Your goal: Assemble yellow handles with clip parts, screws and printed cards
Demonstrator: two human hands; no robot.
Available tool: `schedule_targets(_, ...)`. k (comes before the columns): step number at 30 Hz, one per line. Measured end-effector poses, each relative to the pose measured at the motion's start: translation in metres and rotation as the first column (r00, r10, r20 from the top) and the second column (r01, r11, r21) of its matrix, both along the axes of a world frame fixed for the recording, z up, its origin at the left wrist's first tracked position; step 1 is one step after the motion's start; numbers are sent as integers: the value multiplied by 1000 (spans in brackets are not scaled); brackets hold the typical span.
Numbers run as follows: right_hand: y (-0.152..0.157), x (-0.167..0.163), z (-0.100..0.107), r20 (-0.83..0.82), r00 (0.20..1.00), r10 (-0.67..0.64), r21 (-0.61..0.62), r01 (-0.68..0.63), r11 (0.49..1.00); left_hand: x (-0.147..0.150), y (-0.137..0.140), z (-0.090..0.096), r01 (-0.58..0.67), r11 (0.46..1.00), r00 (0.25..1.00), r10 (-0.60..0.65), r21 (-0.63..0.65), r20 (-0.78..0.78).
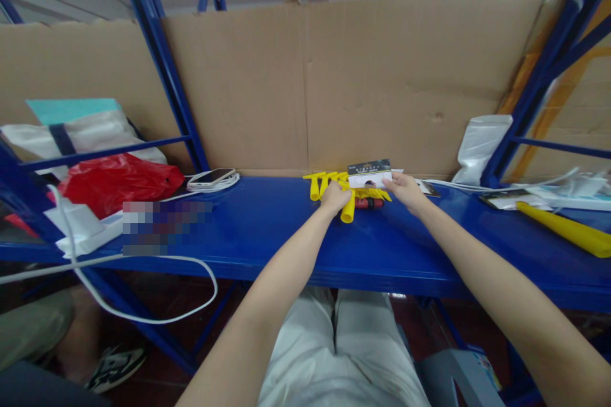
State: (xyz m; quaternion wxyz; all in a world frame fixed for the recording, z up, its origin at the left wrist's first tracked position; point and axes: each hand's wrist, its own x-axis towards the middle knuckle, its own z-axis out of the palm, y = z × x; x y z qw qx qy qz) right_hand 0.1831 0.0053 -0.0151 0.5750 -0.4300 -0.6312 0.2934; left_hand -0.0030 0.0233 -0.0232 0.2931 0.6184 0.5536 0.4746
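The person sat at a blue shelf [267, 222] with both arms stretched forward and both hands at a small cluster of yellow pieces [314, 189] lying near its back edge. The right hand [405, 191] had a black-and-white card [370, 174] by its lower right corner, thumb and fingers pinching the edge, and the card was tilted up over the right part of the cluster. The left hand [335, 198] was down among the yellow pieces, its fingers curled in; from where I stood I couldn't tell whether they gripped anything. Just beside that hand a yellow tube [348, 211] pointed its end toward the person, and a red-and-black cylinder [370, 203] lay to the right of it, below the card. Behind everything rose a wall of cardboard [382, 76]. Well off to the left lay a phone [218, 176] with a white cable around it, and past that a red plastic bag [119, 181]. On the right, a white pouch [483, 147] leaned near the blue post, and a long yellow cone [566, 229] lay nearer the front edge.
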Motion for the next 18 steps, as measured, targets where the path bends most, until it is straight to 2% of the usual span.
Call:
schedule_targets(4,-2,-1,1,-25,1000,-9,-13,9,1000,-1,-4,1,-19,1000,997,21,21,-74)
schedule_targets(9,-1,-1,2,-81,996,-25,-21,24,1000,0,-4,1,51,998,993,-54,-31,-106)
schedule_targets(14,1,0,1,-91,996,-23,-7,23,1000,3,0,-4,59,998,997,-60,-13,-40)
schedule_targets(18,1,1,1,-90,996,-23,17,24,1000,6,-2,-2,76,997,987,-73,-11,140)
